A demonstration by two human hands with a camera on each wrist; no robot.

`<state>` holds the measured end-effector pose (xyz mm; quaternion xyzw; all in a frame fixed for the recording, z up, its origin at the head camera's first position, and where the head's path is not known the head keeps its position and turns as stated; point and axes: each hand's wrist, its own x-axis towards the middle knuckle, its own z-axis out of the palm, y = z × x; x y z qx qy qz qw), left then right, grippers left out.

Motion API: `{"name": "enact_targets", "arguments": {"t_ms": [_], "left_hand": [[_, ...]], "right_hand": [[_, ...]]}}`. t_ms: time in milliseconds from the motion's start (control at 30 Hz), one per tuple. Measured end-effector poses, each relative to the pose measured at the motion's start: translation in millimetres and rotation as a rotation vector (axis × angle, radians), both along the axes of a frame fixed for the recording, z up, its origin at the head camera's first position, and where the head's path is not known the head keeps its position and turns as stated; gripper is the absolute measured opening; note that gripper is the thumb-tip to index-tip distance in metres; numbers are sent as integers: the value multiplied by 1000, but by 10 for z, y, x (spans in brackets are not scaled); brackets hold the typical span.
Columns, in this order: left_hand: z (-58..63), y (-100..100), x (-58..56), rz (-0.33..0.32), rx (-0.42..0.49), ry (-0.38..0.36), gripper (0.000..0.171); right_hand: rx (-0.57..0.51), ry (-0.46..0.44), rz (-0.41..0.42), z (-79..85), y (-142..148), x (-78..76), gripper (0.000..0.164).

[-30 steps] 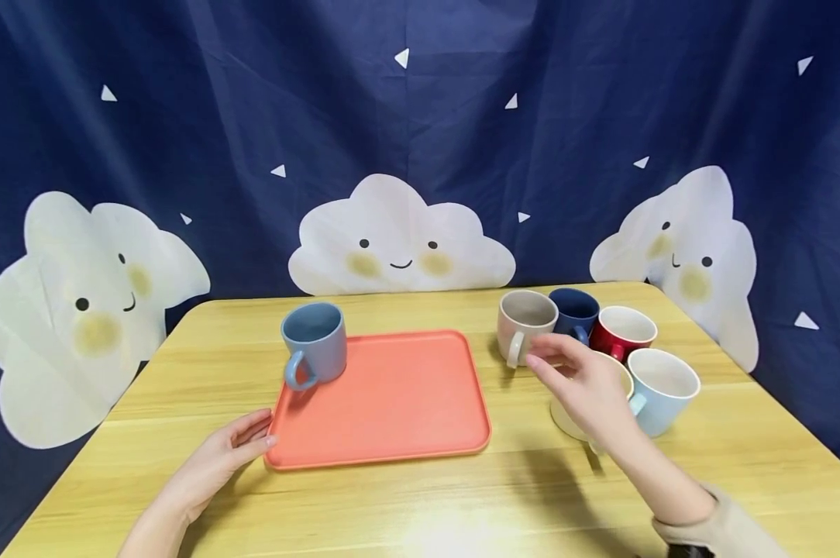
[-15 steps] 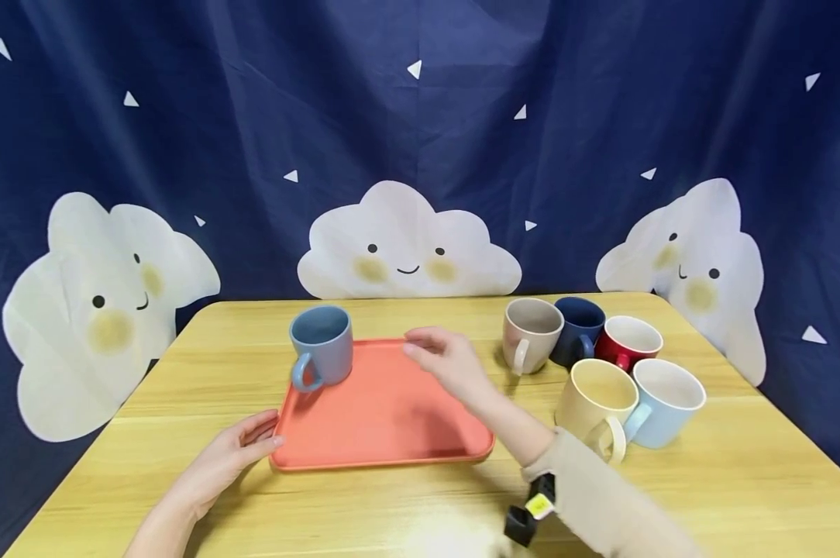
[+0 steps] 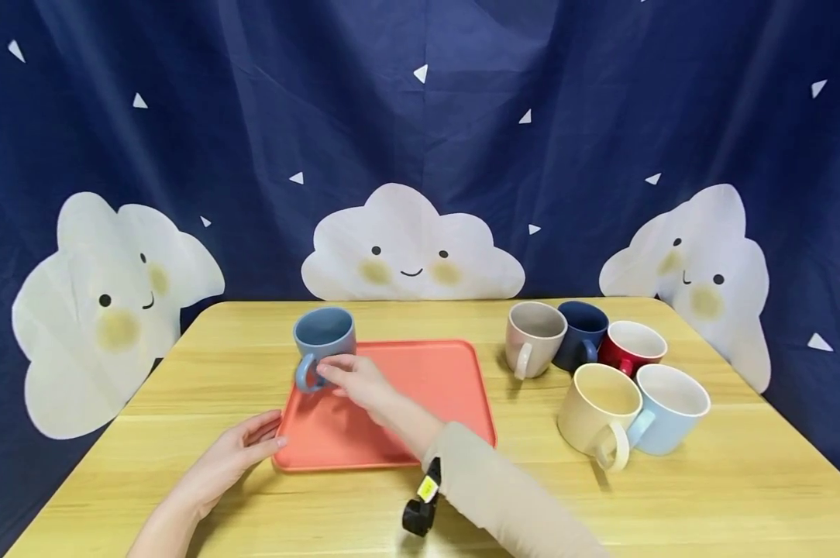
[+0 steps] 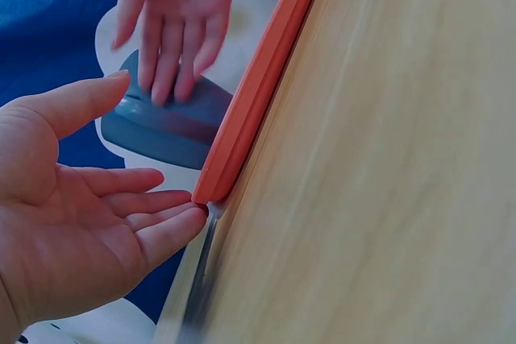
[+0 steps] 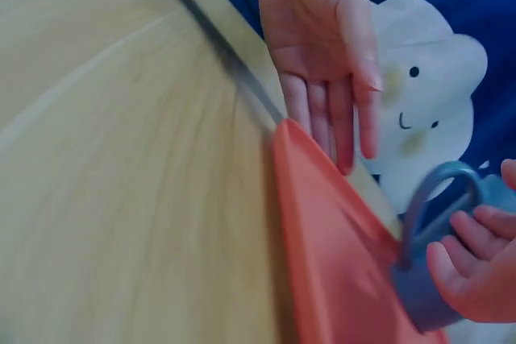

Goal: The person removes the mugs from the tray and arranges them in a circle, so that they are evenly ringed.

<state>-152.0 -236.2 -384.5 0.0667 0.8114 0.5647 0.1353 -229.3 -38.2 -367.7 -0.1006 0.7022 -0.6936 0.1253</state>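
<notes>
A coral-coloured tray point(image 3: 437, 380) lies on the wooden table. On its far left corner a grey-blue mug point(image 3: 336, 342) stands upright, its handle point(image 3: 301, 377) facing the front left. My right hand point(image 3: 364, 381) is right at the mug, fingertips beside the handle and overlapping the mug's lower front. In the right wrist view, the fingers point(image 5: 477, 235) are loosely bent by the mug's side, not wrapped round the handle. My left hand point(image 3: 232, 457) touches the tray's near left corner; the left wrist view has its extended fingertips point(image 4: 189, 209) against the rim, thumb held apart.
Several mugs stand on the right of the table: a taupe mug point(image 3: 535, 337), a navy mug point(image 3: 577, 345), a red mug point(image 3: 625, 358), a cream mug point(image 3: 590, 415) and a light blue mug point(image 3: 671, 422). A dark blue curtain point(image 3: 253, 116) with clouds hangs behind.
My right hand has swung left from the mugs on the right, across the tray to the grey-blue mug. The left hand has stayed at the tray's corner.
</notes>
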Motion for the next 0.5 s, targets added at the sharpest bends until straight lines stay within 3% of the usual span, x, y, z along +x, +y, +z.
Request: {"name": "enact_targets", "arguments": {"t_ms": [200,500], "left_hand": [[-4,21,-4,-1,8,7,65],[4,1,-3,-2,5,-19,66]], "right_hand": [[-140,-110,82,-92,-172,7,33],[-187,-98,-28,-82,-176,37,23]]}}
